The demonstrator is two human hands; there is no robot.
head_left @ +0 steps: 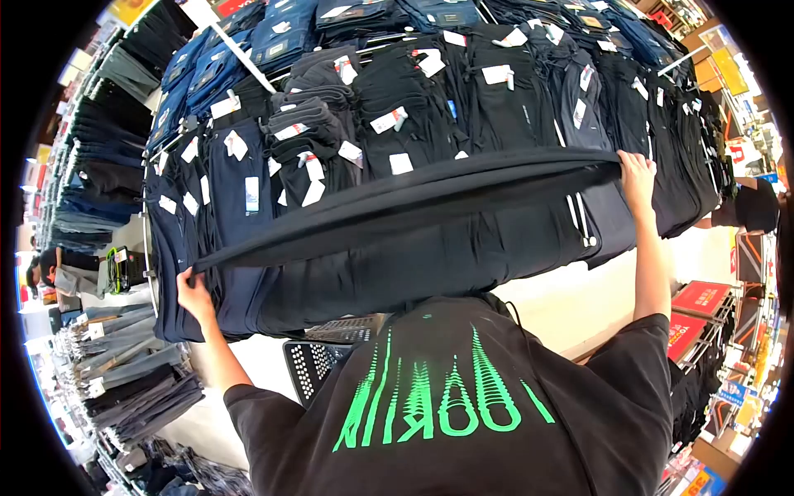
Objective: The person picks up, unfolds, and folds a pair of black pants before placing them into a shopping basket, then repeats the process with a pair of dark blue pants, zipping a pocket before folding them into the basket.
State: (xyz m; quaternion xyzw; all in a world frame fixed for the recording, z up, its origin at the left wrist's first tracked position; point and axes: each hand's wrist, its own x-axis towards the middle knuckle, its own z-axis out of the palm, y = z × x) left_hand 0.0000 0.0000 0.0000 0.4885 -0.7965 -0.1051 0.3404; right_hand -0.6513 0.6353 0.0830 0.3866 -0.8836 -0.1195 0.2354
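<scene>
A pair of black trousers (413,194) is stretched lengthwise between my hands, folded along its length and sagging slightly below its upper edge. My left hand (195,296) is closed on its narrow end at the left. At the other end, my right hand (637,183) grips the fabric with the fingers wrapped round it. Beneath and behind lie stacks of dark trousers (240,178) with white tags, draped over the display. A white drawstring (581,221) hangs just below the held trousers, near the right end.
Folded blue jeans (281,37) are stacked along the back of the display. Racks of hanging trousers (103,182) stand at the left, with a person in dark clothing among them. A black perforated basket (308,368) is below the display. Red signs (699,310) are at the right.
</scene>
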